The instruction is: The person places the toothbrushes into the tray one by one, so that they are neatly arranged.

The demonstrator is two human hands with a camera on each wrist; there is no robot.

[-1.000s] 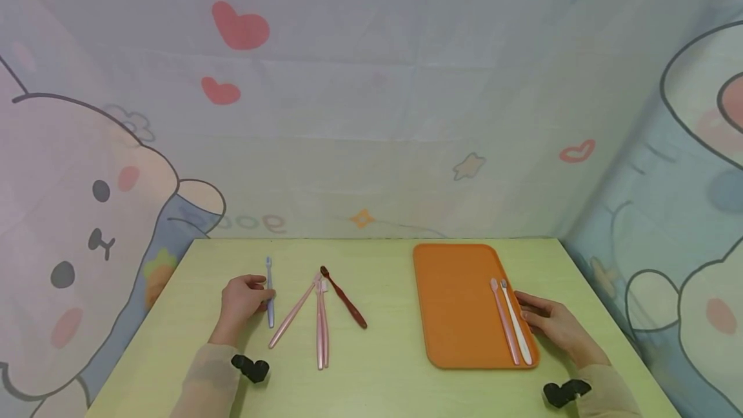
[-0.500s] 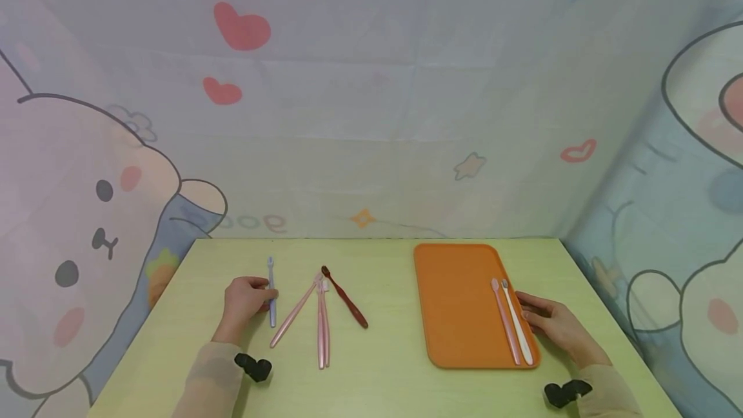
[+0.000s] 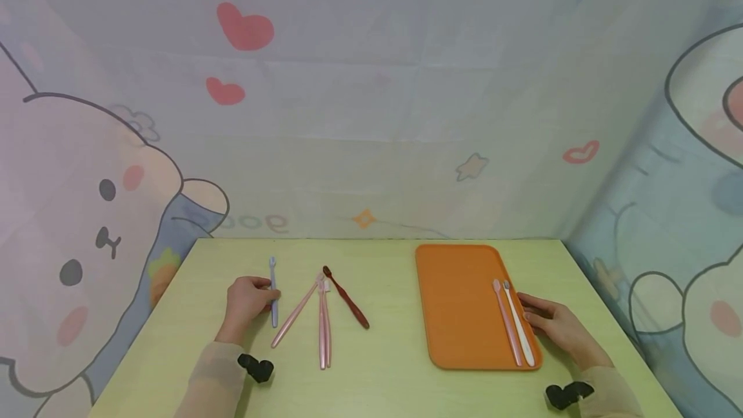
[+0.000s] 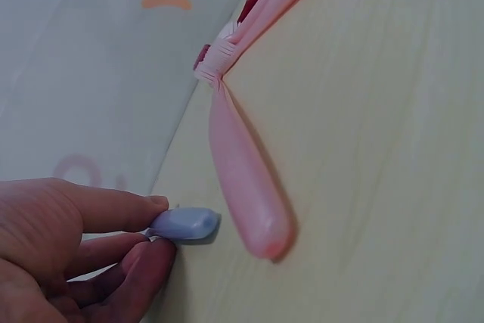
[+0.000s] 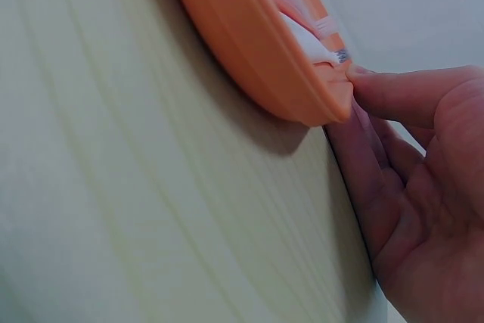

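The left wrist view showed the blue toothbrush's (image 4: 187,223) rounded handle end poking out of the left hand's (image 3: 246,302) pinching fingers; only the head view showed its bristles beyond them. To their right, three pink toothbrushes (image 3: 322,337) and a dark red toothbrush (image 3: 348,305) lay on the desk (image 3: 389,340). The right hand's (image 3: 557,324) fingers pinched the orange tray's (image 3: 458,308) rim, the thumb contact clearest from the right wrist. The blue toothbrush looked slim, pale and smooth.
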